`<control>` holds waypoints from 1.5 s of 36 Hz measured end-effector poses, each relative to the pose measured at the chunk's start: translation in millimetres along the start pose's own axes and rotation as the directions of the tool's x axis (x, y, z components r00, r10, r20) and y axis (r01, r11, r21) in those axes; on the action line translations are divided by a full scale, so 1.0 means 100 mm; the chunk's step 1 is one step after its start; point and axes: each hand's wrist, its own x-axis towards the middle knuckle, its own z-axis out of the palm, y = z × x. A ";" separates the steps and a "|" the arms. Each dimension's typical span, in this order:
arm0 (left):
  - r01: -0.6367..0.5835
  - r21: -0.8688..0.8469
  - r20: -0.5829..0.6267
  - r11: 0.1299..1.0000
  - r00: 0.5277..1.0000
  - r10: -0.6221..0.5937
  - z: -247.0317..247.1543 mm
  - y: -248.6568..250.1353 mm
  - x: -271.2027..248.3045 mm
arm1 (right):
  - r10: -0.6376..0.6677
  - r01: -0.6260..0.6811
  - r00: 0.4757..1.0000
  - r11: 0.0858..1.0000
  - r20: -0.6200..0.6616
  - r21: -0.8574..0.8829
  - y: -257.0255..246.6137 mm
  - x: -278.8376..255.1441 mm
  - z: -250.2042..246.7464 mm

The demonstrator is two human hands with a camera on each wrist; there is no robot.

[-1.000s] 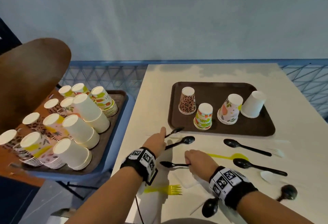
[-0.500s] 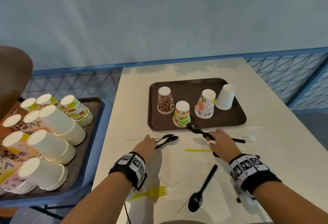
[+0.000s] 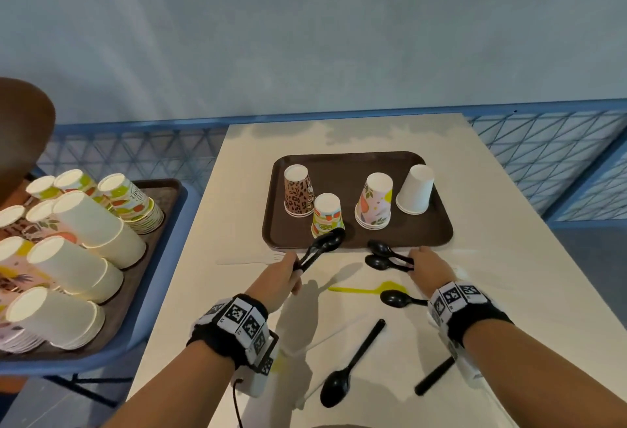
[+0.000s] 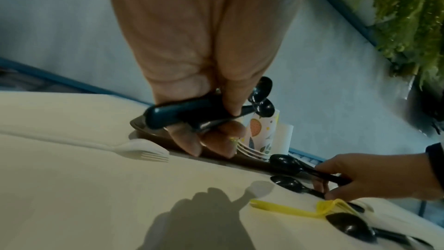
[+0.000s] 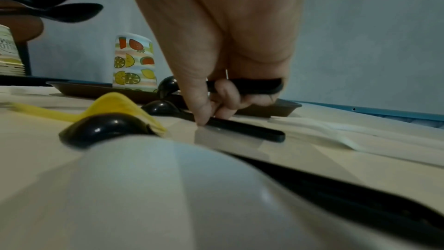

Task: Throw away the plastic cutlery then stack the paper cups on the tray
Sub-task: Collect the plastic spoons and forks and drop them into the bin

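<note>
On the cream table [image 3: 492, 258], my left hand [image 3: 295, 269] grips two black spoons [image 3: 325, 243] by their handles, lifted off the table in front of the brown tray [image 3: 437, 234]. In the left wrist view these black spoons [image 4: 209, 109] cross my curled fingers. My right hand [image 3: 412, 263] holds one black spoon [image 3: 381, 247], and its fingertips [image 5: 204, 119] press on a second spoon [image 5: 240, 126] lying flat. A yellow utensil [image 3: 369, 289], a white fork [image 3: 251, 259] and more black spoons [image 3: 349, 363] lie loose. A leopard cup [image 3: 298, 195], fruit cup [image 3: 326, 215], pink cup stack [image 3: 375, 202] and white cup [image 3: 415, 190] stand upside down on the tray.
To the left, a blue cart [image 3: 163, 298] carries a tray with several stacks of paper cups [image 3: 84, 241]. A brown chair back [image 3: 20, 129] rises at the far left. Blue lattice railing [image 3: 543, 162] runs behind and right of the table. A black handle [image 3: 434, 376] lies under my right wrist.
My left hand has closed on the two black spoons and lifted them off the table. My right hand, still carrying its spoon, has come down onto a second spoon by the tray.
</note>
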 end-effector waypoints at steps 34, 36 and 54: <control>0.113 -0.836 -0.134 0.537 0.907 -0.399 0.51 0.79 0.35 | -0.283 0.290 0.956 0.882 -0.074 0.371 -0.40 -0.67 -0.41; 0.098 -0.872 -0.110 0.480 0.915 -0.388 0.47 0.78 0.35 | -0.219 0.224 0.974 0.936 -0.049 0.272 -0.14 -0.59 -0.33; -0.003 -0.866 -0.223 0.500 0.896 -0.383 0.42 0.66 0.02 | -0.331 0.332 0.940 0.943 -0.089 0.003 0.09 -0.60 -0.19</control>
